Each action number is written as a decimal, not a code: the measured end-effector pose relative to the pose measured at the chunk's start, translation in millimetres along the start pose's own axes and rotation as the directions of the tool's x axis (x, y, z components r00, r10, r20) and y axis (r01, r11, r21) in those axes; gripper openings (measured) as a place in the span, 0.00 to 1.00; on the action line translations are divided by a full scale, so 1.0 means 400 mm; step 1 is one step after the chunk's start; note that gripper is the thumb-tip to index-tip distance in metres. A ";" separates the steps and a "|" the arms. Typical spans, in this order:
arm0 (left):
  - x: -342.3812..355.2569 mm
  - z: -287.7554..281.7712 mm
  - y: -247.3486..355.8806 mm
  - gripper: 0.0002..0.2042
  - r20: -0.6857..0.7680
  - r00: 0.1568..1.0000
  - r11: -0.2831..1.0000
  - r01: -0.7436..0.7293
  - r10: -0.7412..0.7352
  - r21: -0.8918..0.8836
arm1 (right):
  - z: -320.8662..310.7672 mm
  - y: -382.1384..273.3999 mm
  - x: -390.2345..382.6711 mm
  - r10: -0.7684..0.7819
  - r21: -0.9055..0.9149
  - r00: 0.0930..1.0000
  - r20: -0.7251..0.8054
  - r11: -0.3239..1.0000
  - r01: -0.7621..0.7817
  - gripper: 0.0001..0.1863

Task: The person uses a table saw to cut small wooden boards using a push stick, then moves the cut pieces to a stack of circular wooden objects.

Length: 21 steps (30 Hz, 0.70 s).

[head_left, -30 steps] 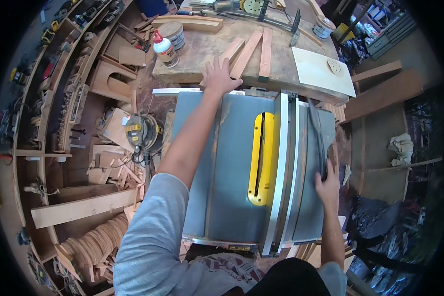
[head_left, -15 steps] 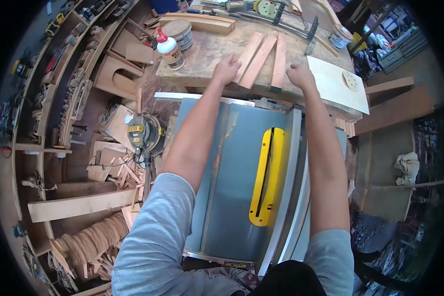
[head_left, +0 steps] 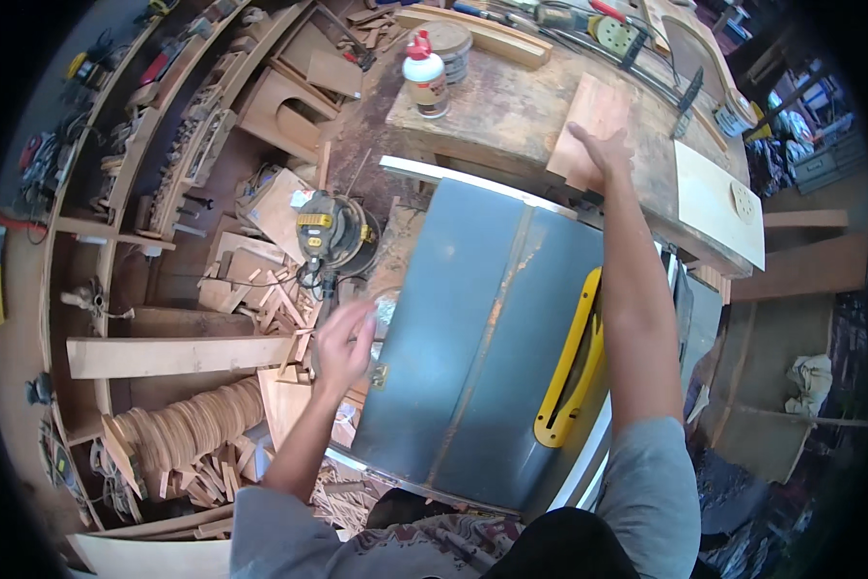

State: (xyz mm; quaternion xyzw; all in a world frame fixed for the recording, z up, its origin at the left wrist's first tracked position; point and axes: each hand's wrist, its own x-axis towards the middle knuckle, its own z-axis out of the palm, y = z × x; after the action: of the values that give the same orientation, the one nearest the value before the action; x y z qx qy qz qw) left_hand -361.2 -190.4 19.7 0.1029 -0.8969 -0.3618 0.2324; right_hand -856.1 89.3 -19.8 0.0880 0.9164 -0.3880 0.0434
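Note:
The light wooden strips (head_left: 583, 111) lie side by side on the workbench (head_left: 511, 125), in one narrow panel. My right hand (head_left: 605, 152) is open and rests on their near end, thumb and fingers spread over the wood. My left hand (head_left: 345, 345) hangs beside the left edge of the table saw's blue-grey top (head_left: 453, 318). Its fingers are loosely bent, somewhat blurred, and apart, with nothing seen in them. Under my right forearm is the saw's yellow throat plate (head_left: 554, 405), partly covered by the arm.
A white glue bottle with a red cap (head_left: 426, 77) stands by a round tub (head_left: 453, 43) on the bench. A pale board (head_left: 709, 198) lies at the bench's right. Left of the saw are a yellow-and-black power tool (head_left: 328, 232), wood scraps (head_left: 279, 299) and shelves (head_left: 130, 183).
The strips were fanned apart and now lie together. My left hand has come back from the bench to the saw's left side. My right hand has opened onto the strips. The view has shifted left.

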 end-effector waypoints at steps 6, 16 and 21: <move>-0.618 -0.338 -0.061 0.10 -0.100 0.952 0.911 0.306 -0.289 0.277 | 0.084 -0.149 -0.131 0.274 -0.153 0.961 -0.040 0.949 -0.277 0.76; -2.053 -0.566 0.316 0.17 -0.159 -0.456 -0.481 0.795 -0.876 0.369 | -0.156 -0.159 -0.217 -0.128 0.799 0.843 0.523 0.419 -0.432 0.51; -2.147 -0.497 0.155 0.19 -0.018 -0.532 -0.530 0.840 -0.847 0.117 | -0.103 -0.374 -0.593 -0.115 0.743 0.918 0.379 0.629 -0.229 0.40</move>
State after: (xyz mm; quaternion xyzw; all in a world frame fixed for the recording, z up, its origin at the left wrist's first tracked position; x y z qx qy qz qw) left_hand 483.3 37.4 -105.9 0.8250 -0.3670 -0.3499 -0.2497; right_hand -653.3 -13.5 149.1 0.0484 0.6282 -0.7514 0.1960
